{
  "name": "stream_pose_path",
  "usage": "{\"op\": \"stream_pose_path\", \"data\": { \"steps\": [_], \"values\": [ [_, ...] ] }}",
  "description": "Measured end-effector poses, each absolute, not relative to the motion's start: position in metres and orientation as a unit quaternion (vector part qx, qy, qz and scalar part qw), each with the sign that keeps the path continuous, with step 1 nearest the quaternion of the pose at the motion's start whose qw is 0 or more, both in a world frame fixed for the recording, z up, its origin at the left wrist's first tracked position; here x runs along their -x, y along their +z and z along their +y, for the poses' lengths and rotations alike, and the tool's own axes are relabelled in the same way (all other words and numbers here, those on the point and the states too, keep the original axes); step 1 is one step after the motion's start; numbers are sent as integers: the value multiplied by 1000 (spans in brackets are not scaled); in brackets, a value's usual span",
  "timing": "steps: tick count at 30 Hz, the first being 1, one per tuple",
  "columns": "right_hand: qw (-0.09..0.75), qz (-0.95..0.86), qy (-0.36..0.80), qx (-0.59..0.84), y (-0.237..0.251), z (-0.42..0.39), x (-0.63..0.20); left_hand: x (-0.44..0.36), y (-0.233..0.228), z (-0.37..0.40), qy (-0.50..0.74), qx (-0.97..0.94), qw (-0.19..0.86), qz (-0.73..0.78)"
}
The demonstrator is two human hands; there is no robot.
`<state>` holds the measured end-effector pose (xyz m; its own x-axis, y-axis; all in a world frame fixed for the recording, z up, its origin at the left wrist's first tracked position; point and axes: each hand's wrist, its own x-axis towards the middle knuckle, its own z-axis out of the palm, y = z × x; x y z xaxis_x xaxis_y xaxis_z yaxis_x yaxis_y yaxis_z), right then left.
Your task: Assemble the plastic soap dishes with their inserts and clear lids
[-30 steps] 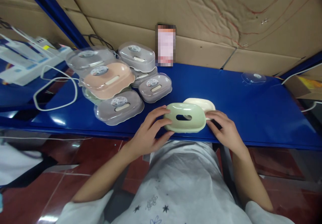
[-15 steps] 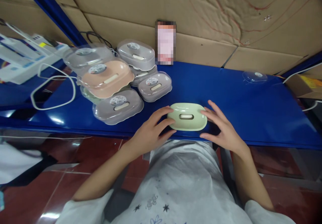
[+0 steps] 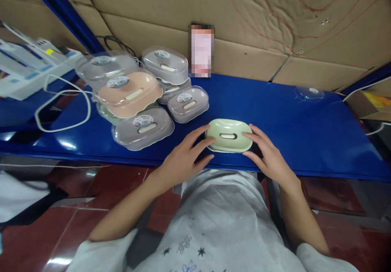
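We hold a green dish (image 3: 229, 144) from both sides.
Our left hand (image 3: 185, 158) and right hand (image 3: 271, 154) grip opposite ends, apparently keeping it level.

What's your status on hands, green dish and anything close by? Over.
Left hand and right hand at opposite ends, fingers over rim. Green oval slotted dish between them. Clear-lidded dishes piled leftward, apart from it.

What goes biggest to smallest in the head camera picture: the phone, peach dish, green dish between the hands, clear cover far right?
1. Peach dish
2. Green dish and phone: too alike to rank
3. Clear cover
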<state>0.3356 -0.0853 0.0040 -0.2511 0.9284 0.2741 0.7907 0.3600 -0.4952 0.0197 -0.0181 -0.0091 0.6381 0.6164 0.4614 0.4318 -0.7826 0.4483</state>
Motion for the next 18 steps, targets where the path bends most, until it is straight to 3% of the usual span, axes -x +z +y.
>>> {"op": "stream_pose_path", "data": {
  "steps": [18],
  "values": [
    [259,-789,96,549,5,-86,-333,-20,-6,-18,284,-899,152,296]
  ]
}}
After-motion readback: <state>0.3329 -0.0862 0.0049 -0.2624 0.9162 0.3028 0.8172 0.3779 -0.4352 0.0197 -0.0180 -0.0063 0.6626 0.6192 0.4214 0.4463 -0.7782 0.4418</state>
